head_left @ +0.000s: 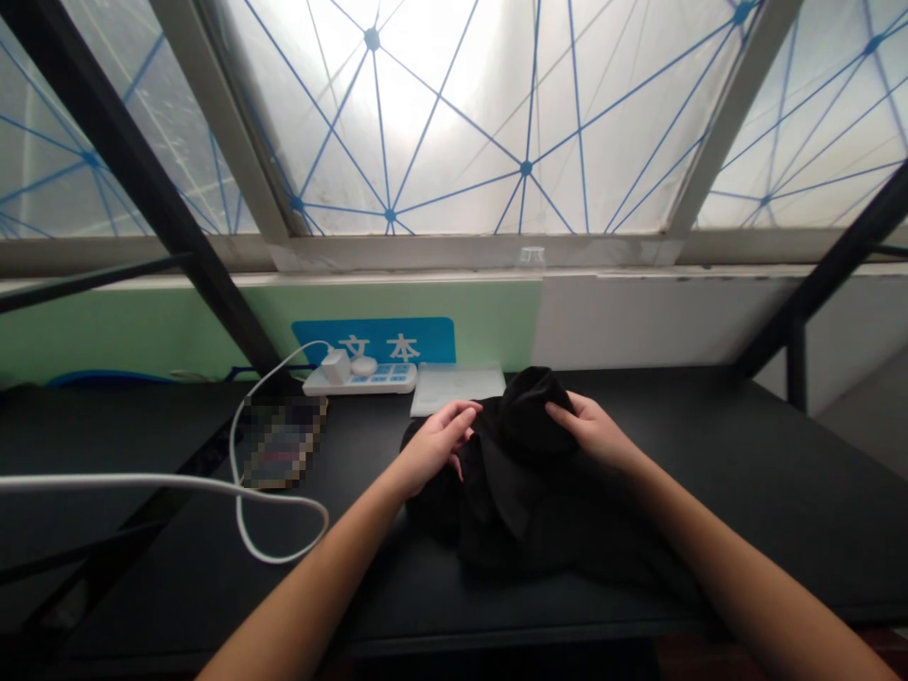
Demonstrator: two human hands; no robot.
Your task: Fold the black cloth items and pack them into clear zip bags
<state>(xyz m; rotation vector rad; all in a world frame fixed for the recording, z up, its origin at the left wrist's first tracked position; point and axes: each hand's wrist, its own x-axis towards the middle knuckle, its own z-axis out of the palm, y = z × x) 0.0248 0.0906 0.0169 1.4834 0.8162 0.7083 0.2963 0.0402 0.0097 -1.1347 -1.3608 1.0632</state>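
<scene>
A bunched piece of black cloth (525, 492), perhaps a garment, lies on the black tabletop (716, 426), part of it raised in folds. My right hand (592, 426) pinches the raised fold from the right, thumb on the near side and the other fingers hidden behind it. On the opposite side, my left hand (440, 445) has its thumb and index finger close together at the edge of the cloth, with its lower fingers curled against the fabric. Dark folds hide exactly what lies between the left fingertips.
Behind the cloth sit a white flat packet (454, 386) and a white power strip (361, 378) with a plugged-in charger (336, 365). A white cable (237, 445) loops at left beside a pixelated flat object (288, 443). Black metal posts (152, 184) flank the frosted window (454, 113).
</scene>
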